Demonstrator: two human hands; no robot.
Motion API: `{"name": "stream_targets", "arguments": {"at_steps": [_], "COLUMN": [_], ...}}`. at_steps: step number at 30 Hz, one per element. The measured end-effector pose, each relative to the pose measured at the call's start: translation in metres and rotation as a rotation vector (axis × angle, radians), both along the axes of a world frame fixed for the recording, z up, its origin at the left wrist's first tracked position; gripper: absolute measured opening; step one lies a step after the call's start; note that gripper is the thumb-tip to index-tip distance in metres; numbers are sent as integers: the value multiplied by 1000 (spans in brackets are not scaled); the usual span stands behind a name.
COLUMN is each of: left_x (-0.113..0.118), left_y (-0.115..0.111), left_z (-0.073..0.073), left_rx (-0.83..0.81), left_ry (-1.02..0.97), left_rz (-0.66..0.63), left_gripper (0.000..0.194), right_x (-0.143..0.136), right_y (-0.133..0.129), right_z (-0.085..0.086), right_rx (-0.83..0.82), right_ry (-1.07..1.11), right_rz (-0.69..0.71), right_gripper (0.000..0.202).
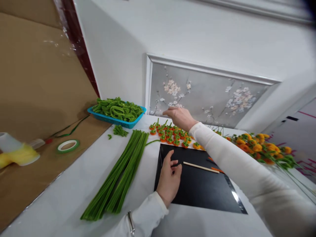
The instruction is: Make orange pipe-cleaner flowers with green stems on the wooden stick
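Holding the left hand (170,177) low over the near left part of a flat, glossy black rectangular mat (202,194), with fingers curved, thumb set apart and nothing visible between them. Reaching the right hand (181,118) above a cluster of small orange flower heads with fuzzy green tops (176,143), beyond the mat's far edge, with fingers bent and close together; impossible to tell whether pinching anything.

Lying on the mat, past the left fingertips: a slim, straight cream-coloured stick (201,167), with thin orange strips (217,170) near its right end. Likely to roll or slide if nudged by the left hand. Passing low over the flower cluster with the loose white right sleeve (222,151): apt to tip or drag the nearest ones if dropped further.

Left of the mat, on the white tabletop (74,194): a bundle of long, fuzzy green stems (130,151), liable to fan out if brushed by the left forearm. Farther off, a small pile of short green pieces (120,130), easily scattered, beside a blue plastic basket (129,125) heaped with curled green pieces, prone to spilling if bumped.

Far right, an orange-and-yellow flower bunch (258,148) with trailing stems, easy to snag with the right arm.
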State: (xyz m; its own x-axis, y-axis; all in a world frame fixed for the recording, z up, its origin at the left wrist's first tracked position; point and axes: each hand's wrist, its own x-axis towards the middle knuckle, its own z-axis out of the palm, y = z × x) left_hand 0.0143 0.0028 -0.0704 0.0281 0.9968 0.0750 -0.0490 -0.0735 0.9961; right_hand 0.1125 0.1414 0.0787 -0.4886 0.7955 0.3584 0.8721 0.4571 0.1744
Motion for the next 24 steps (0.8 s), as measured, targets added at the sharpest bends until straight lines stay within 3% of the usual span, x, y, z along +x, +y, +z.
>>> {"name": "stream_targets", "arguments": {"at_steps": [4,9,12,14,15,18,21,24], "left_x": [-3,-2,3,6,6,5,1,-3], "left_y": [9,22,28,29,30,30,32,33], "left_z": [1,18,29,33,34,34,32,31], "left_rx": [35,40,44,42,30,30,48,41], "left_ry": [22,72,91,87,83,88,119,131], "left_rz": [-47,-50,-68,-70,-57,-30,-48,-29], "left_gripper": [54,57,59,60,61,65,66,58], "right_x": [61,150,192,207,211,208,194,180], "right_y": [-55,-146,-193,-212,-217,-216,-199,-180], "right_z": [4,6,2,-11,-19,-51,-77,-92], "right_rx": [201,344,380,349,281,135,14,-61], "right_ry": [256,530,713,757,750,706,642,569], "right_rz": [0,-77,-239,-393,-459,-436,-414,-440], "right_gripper": [45,43,38,37,38,30,22,20]}}
